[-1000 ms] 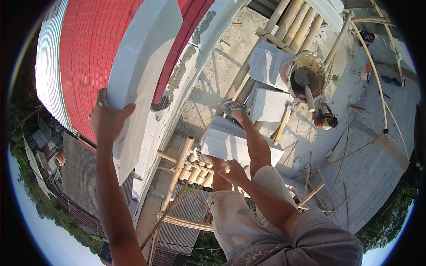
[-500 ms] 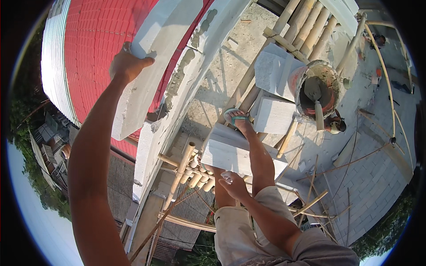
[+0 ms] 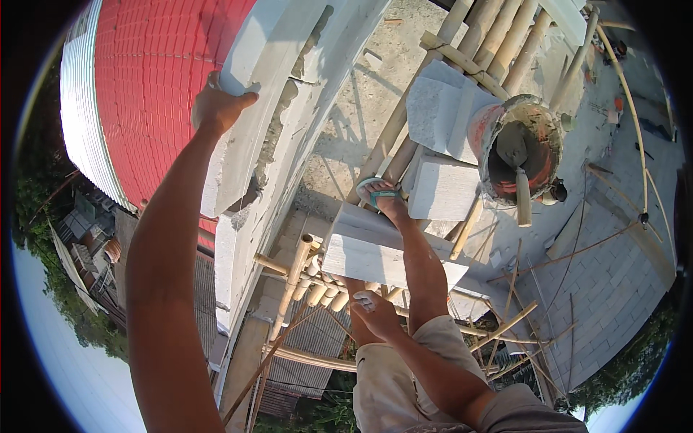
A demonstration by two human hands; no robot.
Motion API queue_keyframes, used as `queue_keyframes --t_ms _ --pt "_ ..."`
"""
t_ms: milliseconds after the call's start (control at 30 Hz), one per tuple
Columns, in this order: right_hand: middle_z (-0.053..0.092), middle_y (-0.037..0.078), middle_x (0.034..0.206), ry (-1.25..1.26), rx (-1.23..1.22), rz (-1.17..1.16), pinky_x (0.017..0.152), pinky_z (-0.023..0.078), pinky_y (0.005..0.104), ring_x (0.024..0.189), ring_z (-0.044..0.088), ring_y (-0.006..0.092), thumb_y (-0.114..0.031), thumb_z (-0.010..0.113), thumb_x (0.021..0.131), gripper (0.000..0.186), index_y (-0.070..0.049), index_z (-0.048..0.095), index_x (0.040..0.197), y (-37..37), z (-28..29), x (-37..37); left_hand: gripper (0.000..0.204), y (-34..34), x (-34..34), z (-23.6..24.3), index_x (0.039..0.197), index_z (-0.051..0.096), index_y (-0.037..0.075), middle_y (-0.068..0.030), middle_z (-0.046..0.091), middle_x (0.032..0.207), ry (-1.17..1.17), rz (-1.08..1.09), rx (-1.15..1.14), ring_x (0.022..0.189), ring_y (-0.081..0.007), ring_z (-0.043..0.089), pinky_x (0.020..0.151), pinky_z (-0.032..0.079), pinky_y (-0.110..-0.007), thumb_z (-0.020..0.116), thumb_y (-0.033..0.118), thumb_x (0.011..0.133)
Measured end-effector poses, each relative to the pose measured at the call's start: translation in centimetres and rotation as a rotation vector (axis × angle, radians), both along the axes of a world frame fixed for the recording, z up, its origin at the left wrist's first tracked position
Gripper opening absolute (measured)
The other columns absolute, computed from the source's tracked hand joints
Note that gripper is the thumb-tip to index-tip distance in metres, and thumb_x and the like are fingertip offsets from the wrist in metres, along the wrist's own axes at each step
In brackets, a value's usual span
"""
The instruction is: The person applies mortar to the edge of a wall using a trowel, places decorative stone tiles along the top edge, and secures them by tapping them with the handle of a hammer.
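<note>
My left hand (image 3: 219, 108) grips the outer edge of a long pale grey lightweight concrete block (image 3: 263, 94), thumb along its upper face and fingers over its far side. The block lies along the top of the white block wall (image 3: 317, 119). A line of wet grey mortar (image 3: 283, 108) shows beside its inner edge. Down by my knees, my right hand (image 3: 377, 312) is closed, its fingers curled and whitish with dust. Whatever it may hold is hidden. Close by that hand, a white block (image 3: 386, 252) lies across the bamboo.
A mortar-crusted bucket (image 3: 485, 133) holds a trowel (image 3: 522, 195). Blocks (image 3: 444, 189) lie on the bamboo poles (image 3: 498, 43) beside my sandalled foot (image 3: 379, 191). Red roofing (image 3: 155, 94) slopes beyond the wall; far below, right, is a grey paved surface (image 3: 599, 317).
My left hand has shifted right with the block, which now lies closer over the wall and covers more of the mortar and the red strip. My right hand stays closed by my knees.
</note>
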State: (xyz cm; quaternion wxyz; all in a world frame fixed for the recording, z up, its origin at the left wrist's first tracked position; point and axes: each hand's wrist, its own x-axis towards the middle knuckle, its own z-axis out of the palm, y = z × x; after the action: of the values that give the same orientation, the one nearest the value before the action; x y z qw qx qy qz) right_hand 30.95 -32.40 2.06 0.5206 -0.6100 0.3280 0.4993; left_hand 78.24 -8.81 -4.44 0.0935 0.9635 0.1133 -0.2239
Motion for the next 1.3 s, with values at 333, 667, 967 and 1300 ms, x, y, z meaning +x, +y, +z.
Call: queue_keyframes --t_ms 333,667,967,1300 --pt "0.073 0.013 0.105 -0.02 0.012 0.02 0.086 0.054 0.0317 0.096 0.071 0.0201 -0.03 0.068 0.094 0.036 -0.004 0.066 0.118 1.2 -0.7 -1.5 0.103 -0.8 -1.6 -4.6 0.147 0.038 0.009 -0.0148 0.069 0.117 0.073 -0.002 0.041 0.102 -0.0307 0.069 0.086 0.056 -0.043 0.081 0.051 0.064" --pt "0.074 0.012 0.103 0.025 0.007 -0.017 0.084 0.054 0.0309 0.094 0.07 0.0174 -0.028 0.067 0.095 0.033 -0.005 0.067 0.118 1.9 -0.1 -0.6 0.083 0.4 -3.4 -7.1 0.128 0.046 0.01 -0.0148 0.071 0.107 0.039 0.051 0.017 0.096 -0.0322 0.07 0.085 0.056 -0.043 0.083 0.052 0.065" --pt "0.073 0.017 0.1 0.021 -0.011 -0.024 0.084 0.054 0.0352 0.095 0.072 0.0247 -0.031 0.069 0.092 0.036 -0.003 0.067 0.114 2.2 0.2 0.3 0.099 0.9 -3.4 -7.5 0.142 0.04 0.011 -0.017 0.07 0.113 0.031 -0.038 0.029 0.101 -0.0333 0.069 0.085 0.055 -0.045 0.082 0.057 0.065" --pt "0.073 0.016 0.102 0.036 -0.007 -0.074 0.085 0.055 0.0341 0.097 0.072 0.0234 -0.029 0.067 0.091 0.035 -0.003 0.067 0.115 2.4 -0.3 -0.4 0.098 1.9 -4.1 -8.3 0.143 0.039 0.012 -0.0159 0.069 0.116 -0.022 -0.071 0.06 0.103 -0.0334 0.068 0.088 0.055 -0.045 0.079 0.061 0.067"
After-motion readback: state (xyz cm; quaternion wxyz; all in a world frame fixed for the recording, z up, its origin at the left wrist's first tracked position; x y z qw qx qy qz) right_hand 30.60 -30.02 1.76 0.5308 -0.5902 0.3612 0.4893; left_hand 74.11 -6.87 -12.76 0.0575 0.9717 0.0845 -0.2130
